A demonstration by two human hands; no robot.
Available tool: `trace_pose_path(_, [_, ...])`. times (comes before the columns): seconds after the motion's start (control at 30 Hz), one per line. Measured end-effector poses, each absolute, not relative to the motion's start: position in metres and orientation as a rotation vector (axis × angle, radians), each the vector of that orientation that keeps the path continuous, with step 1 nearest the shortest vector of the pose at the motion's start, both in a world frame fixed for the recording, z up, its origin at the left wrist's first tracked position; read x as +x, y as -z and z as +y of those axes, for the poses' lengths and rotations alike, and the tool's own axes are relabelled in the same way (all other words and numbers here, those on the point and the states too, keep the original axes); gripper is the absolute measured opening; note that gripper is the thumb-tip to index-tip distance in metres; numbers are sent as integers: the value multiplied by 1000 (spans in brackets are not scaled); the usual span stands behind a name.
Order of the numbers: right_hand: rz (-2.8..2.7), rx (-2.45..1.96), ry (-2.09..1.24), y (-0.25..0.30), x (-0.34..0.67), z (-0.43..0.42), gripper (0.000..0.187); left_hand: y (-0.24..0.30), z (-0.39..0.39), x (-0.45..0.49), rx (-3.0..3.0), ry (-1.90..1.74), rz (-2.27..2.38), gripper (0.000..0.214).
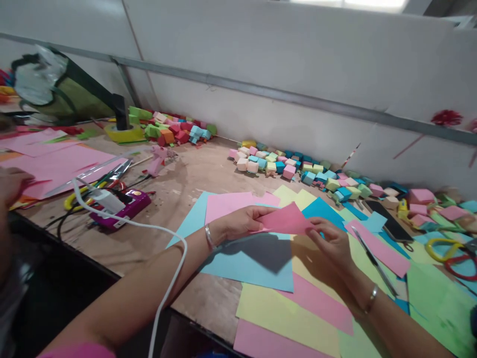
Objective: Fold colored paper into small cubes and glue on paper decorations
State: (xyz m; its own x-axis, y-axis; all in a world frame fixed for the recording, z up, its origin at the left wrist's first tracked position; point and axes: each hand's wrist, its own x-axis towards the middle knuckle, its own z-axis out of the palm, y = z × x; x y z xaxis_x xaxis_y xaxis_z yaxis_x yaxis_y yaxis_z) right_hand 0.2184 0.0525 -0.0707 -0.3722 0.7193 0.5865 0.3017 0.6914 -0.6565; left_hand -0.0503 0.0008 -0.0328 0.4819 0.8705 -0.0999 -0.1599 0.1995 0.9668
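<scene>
My left hand (242, 222) pinches the left edge of a pink paper sheet (285, 221), lifted a little above the table. My right hand (331, 241) grips the same sheet at its right corner, fingers curled. The sheet casts a dark shadow on a light blue sheet (238, 263) lying below. Both wrists wear thin bangles. Under and around my hands lie loose sheets of coloured paper: yellow (276, 311), pink (320, 303), blue and green.
Rows of small folded paper cubes (283, 164) run along the wall, with more (175, 130) at the back left. A black pen (374, 261) and phone (389, 223) lie to the right, beside scissors (452, 253). A purple device (124, 209), a white cable (164, 278) and another person's hand (13, 181) are at the left.
</scene>
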Motion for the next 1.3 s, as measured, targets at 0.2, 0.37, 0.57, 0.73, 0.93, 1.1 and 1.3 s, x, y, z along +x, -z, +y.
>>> trace_pose_path(0.2, [-1811, -933, -563, 72, 215, 51, 16, 35, -2, -37, 1525, -763, 995, 43])
trace_pose_path(0.37, [-1684, -998, -630, 68, 209, 51, 19, 33, -1, -36, 1530, -758, 1226, 19])
trace_pose_path(0.57, [-1682, -1006, -680, 62, 204, 47, 19, 25, 5, -42, 1690, -855, 1290, 25])
trace_pose_path(0.73, [-1753, -982, -745, 54, 200, 35, 20, 20, -1, -41, 1785, -932, 1314, 28])
trace_pose_path(0.93, [-1762, -977, -777, 51, 197, 31, 22, 14, -5, -41, 1953, -921, 1321, 90])
trace_pose_path(1.1, [-1786, -977, -770, 57, 199, 33, 13, 18, 0, -38, 1813, -1042, 1468, 16])
trace_pose_path(1.3, [-1995, -996, -750, 57, 197, 29, 40, 23, 0, -32, 1717, -1141, 1577, 8])
